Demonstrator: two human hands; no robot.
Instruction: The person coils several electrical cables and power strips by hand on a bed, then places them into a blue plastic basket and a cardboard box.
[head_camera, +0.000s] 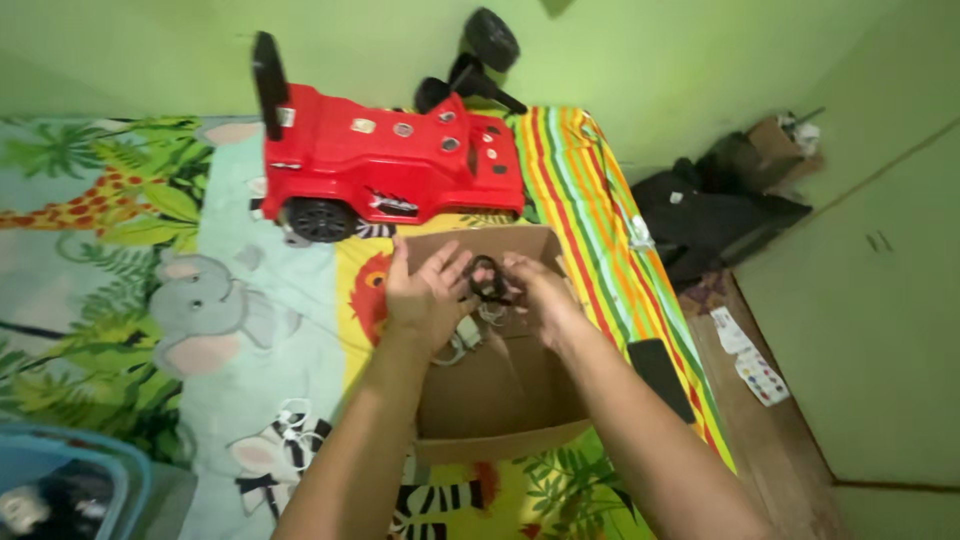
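Animal-print bedding lies under an open cardboard box (500, 390). Above it, both hands hold a black coiled cable (487, 278): left hand (425, 295) half-open, right hand (535, 290) pinching. Keeping loops even seems wise. Red toy car (385, 165) behind.

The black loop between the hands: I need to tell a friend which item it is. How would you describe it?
Start at the red toy car on the animal-print mat. Just in front lies a brown cardboard sheet; above it both hands meet. The black loop sits between the left hand and right hand, darker than the pale cable below.
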